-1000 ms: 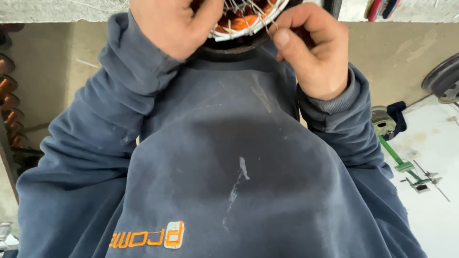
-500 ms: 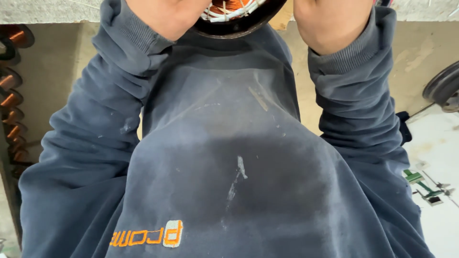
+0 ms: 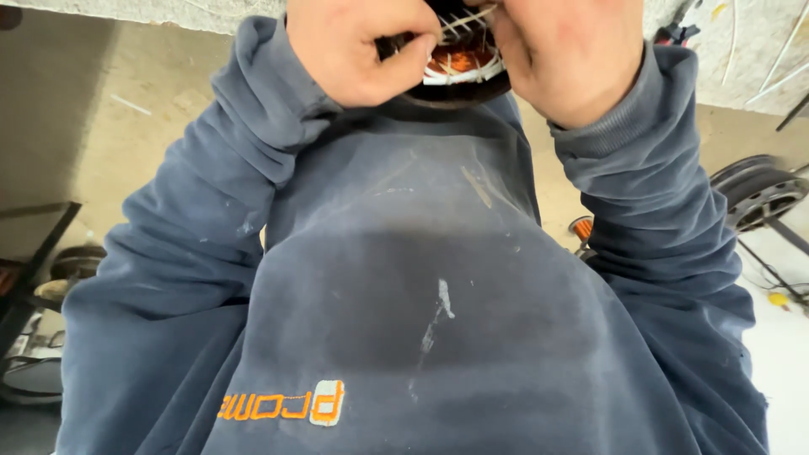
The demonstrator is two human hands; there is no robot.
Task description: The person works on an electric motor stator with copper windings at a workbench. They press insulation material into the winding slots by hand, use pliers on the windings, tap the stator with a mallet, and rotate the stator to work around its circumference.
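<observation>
Concrete floor below; left hand (image 3: 358, 46) and right hand (image 3: 573, 55) pinch white ties (image 3: 459, 21) on the motor stator (image 3: 459, 72).

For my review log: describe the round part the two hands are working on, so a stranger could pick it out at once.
Follow the dark blue sweatshirt up to the top edge, where the left hand and right hand meet. Between them sits a round dark-rimmed part, alone in having orange windings and pale cords.

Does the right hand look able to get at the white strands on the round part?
Probably yes: the right hand already sits against the round part at the white strands, opposite the left hand, with nothing between.
</observation>
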